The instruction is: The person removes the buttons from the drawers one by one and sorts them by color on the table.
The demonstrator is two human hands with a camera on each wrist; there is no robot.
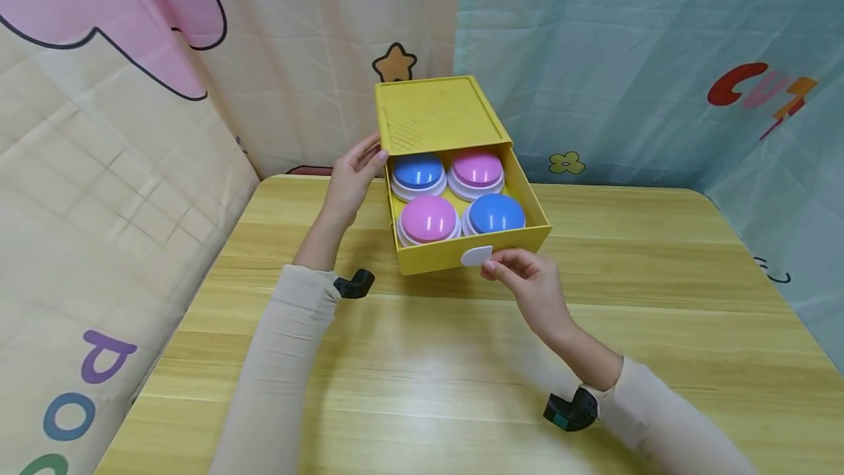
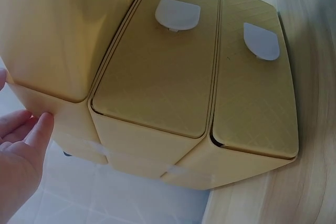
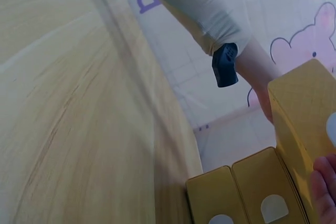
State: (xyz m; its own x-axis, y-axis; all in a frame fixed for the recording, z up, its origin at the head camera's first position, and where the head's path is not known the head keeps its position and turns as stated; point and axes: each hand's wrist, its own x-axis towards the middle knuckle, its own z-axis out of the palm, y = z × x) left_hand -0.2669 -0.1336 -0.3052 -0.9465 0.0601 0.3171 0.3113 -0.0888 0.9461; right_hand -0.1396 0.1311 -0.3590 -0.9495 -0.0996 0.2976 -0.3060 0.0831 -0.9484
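Note:
A yellow drawer cabinet [image 1: 438,116] stands on the table with its top drawer [image 1: 431,260] pulled out toward me. Inside the drawer are several dome-topped push buttons on white bases, among them a blue button [image 1: 497,214] and a pink button [image 1: 428,220]. My right hand [image 1: 530,288] pinches the white handle [image 1: 476,256] on the drawer front between thumb and fingers. Against the cabinet's left side, my left hand [image 1: 349,185] rests with fairly straight fingers, thumb near the front top corner. Two closed lower drawers, a middle drawer [image 2: 152,72] and a bottom drawer [image 2: 252,98], show in the left wrist view.
The cabinet stands toward the back of the wooden table [image 1: 422,387]. Behind it hangs a printed curtain [image 1: 593,57], with another printed sheet [image 1: 132,204] along the left. A black wrist camera [image 1: 571,410] sits on my right wrist.

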